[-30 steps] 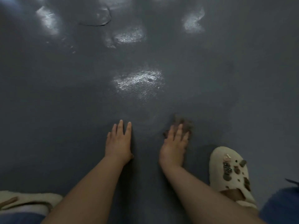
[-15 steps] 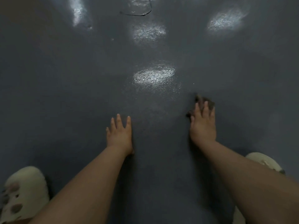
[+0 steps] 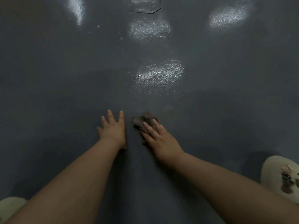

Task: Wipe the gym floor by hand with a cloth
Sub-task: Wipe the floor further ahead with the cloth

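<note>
The dark grey gym floor [image 3: 64,78] fills the view, with glossy wet patches further out. A small dark brown cloth [image 3: 142,120] lies bunched on the floor in the middle. My right hand [image 3: 157,135] presses flat on the cloth with straight fingers, and most of the cloth is hidden under the palm. My left hand [image 3: 112,128] rests flat on the bare floor just left of the cloth, fingers spread, not touching it.
A cream clog with charms [image 3: 281,177] stands at the right edge, and part of another cream clog [image 3: 9,207] shows at the bottom left corner. A curved dark crack or line [image 3: 145,11] marks the floor at the top.
My right hand has slid the cloth leftward and nearer, from well right of the left hand to close beside it. The left hand has stayed planted on the floor.
</note>
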### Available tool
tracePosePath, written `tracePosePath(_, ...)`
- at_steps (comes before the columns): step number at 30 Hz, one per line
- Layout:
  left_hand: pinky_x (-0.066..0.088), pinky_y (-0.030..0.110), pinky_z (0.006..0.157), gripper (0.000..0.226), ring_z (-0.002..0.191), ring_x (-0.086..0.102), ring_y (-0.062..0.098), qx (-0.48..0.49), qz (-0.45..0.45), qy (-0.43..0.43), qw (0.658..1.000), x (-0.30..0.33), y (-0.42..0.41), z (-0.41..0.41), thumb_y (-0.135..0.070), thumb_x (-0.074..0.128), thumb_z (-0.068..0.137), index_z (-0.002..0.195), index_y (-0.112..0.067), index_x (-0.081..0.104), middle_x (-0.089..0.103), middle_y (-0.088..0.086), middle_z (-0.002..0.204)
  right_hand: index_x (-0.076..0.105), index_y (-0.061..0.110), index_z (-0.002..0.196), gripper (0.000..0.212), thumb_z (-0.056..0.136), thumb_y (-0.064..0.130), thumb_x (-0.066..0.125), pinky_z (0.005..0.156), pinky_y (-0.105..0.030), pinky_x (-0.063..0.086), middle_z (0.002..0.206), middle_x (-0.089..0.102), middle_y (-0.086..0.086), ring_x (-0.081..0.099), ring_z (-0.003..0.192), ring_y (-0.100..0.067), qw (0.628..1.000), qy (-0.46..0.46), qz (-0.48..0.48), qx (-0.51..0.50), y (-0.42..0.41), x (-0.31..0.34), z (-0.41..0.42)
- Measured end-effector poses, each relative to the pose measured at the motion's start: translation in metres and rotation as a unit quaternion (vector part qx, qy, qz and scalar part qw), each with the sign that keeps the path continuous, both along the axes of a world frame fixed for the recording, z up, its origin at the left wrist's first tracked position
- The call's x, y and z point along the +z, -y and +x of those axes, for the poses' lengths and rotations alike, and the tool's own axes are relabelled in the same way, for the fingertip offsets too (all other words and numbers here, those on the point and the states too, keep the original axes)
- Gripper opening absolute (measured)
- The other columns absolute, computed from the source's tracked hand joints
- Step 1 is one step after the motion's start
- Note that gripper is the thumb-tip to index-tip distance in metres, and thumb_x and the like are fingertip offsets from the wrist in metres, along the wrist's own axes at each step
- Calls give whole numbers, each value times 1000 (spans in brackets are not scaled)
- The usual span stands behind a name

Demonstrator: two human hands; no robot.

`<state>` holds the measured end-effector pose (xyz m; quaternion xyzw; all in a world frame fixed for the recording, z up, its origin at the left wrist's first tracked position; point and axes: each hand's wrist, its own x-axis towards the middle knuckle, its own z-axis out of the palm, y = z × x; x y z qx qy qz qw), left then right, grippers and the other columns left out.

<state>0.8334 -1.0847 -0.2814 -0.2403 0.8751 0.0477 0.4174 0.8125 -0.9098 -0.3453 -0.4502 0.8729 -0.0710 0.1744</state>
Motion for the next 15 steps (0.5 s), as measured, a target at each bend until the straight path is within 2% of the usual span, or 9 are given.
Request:
tracePosePath(2,16,56,113,128,143,-11,43,2,9,6,1000,-2,1,2,-27,81,73,148,-23,-23,-29,19,152,65,15,121,48,83,25,37,95,-48,45,131,59,-10,56,118,-38,1000,-15,5,-12,-13,-3,-15)
tracePosePath(4,17,57,112,128,143,-11,43,9,23,6,1000,-4,1,2,-26,81,72,148,-24,-22,-29,20,152,61,9,126,49,86,25,37,99,-51,42,136,53,-17,49,123,-44,992,-35,-9,-121,-28,-4,-32)
tracePosePath(6,20,58,111,129,143,-9,44,11,29,1,1000,-6,1,2,-25,82,72,148,-23,-22,-27,20,152,44,7,140,49,94,24,36,114,-45,24,150,32,-19,27,138,-45,961,-61,-3,-268,-44,-2,-47)
tracePosePath(8,22,57,110,129,143,-7,45,5,30,-8,999,-8,2,2,-26,83,71,148,-23,-21,-25,20,153,21,12,150,53,100,23,35,118,-39,2,158,7,-16,2,144,-40,917,-39,27,-396,-58,-1,-60)
tracePosePath(9,23,57,111,129,143,-6,45,3,30,-13,999,-8,3,2,-27,83,70,149,-23,-19,-24,20,153,15,13,152,55,101,23,34,117,-38,-3,159,1,-15,-2,144,-39,899,-36,42,-435,-59,0,-64)
tracePosePath(12,25,55,111,130,143,-2,45,-8,28,-21,999,-10,6,4,-30,84,68,149,-23,-17,-20,21,154,11,13,152,55,102,24,32,116,-40,-4,159,-3,-13,-6,144,-40,871,-6,47,-489,-37,4,-66)
tracePosePath(13,25,54,112,130,143,-2,46,-11,30,-21,999,-10,7,4,-30,85,68,149,-23,-17,-20,21,154,10,13,152,56,102,23,32,116,-42,-4,159,-4,-13,-7,144,-41,876,4,43,-481,-26,4,-65)
tracePosePath(15,26,54,111,131,142,-1,46,-13,37,-25,999,-11,8,4,-30,85,67,149,-23,-16,-20,22,154,10,12,152,57,101,20,33,116,-44,-4,159,-3,-14,-7,143,-42,912,7,35,-409,0,3,-55)
